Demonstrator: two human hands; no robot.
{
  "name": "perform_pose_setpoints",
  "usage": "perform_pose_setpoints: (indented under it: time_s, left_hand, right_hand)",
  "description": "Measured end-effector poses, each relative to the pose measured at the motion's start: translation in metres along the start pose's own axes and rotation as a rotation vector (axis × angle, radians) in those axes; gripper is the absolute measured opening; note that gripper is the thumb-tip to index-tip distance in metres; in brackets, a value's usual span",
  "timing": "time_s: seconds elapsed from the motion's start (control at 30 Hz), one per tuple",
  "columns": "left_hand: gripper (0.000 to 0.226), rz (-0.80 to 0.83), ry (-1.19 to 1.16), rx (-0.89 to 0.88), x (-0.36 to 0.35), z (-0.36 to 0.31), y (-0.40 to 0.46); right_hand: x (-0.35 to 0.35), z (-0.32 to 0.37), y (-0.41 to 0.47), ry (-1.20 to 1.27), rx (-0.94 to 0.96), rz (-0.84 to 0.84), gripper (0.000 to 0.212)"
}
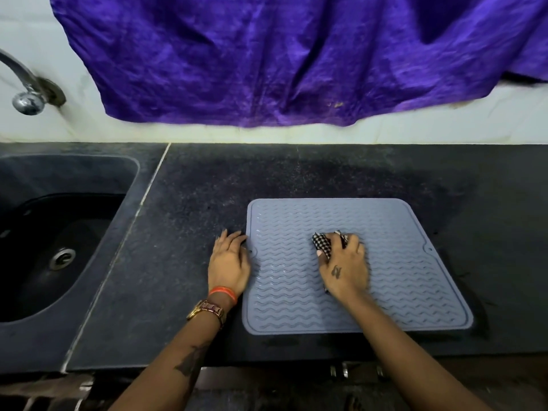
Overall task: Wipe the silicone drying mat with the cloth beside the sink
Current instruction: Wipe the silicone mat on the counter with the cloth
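A grey-blue silicone drying mat [394, 262] with wavy ridges lies flat on the dark stone counter, right of the sink. My right hand [345, 268] presses a bunched black-and-white checked cloth [321, 243] onto the middle of the mat; most of the cloth is hidden under the palm and fingers. My left hand [229, 262] rests flat on the counter, its fingertips touching the mat's left edge. A watch and an orange band sit on that wrist.
A dark sink [59, 232] with a metal drain is set into the counter at the left, below a chrome tap [28, 96] on the white wall. A purple sheet [296, 54] hangs over the wall behind the counter [207, 188].
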State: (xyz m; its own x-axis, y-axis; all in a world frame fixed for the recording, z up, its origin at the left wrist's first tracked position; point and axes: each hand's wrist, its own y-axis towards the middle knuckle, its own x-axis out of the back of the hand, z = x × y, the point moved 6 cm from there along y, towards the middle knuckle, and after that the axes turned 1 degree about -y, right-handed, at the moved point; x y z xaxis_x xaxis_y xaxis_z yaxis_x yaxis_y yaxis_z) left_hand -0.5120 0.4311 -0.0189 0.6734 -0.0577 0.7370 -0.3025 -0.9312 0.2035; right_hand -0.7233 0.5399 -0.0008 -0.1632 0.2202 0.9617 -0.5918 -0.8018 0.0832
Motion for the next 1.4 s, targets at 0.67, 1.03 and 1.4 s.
perform_pose_setpoints:
  time_s: [0.67, 1.03, 1.4]
  left_hand:
    - [0.038, -0.015, -0.25, 0.035, 0.004, 0.006, 0.0]
    - [0.047, -0.06, -0.334, 0.071, 0.008, 0.009, -0.004]
    - [0.054, -0.143, -0.348, 0.075, 0.012, 0.007, -0.006]
  right_hand:
    - [-0.022, 0.098, -0.039, 0.153, 0.161, 0.042, 0.04]
    - [-0.023, 0.114, -0.072, 0.193, 0.291, 0.078, 0.04]
    - [-0.02, 0.107, -0.108, 0.228, 0.433, 0.14, 0.045]
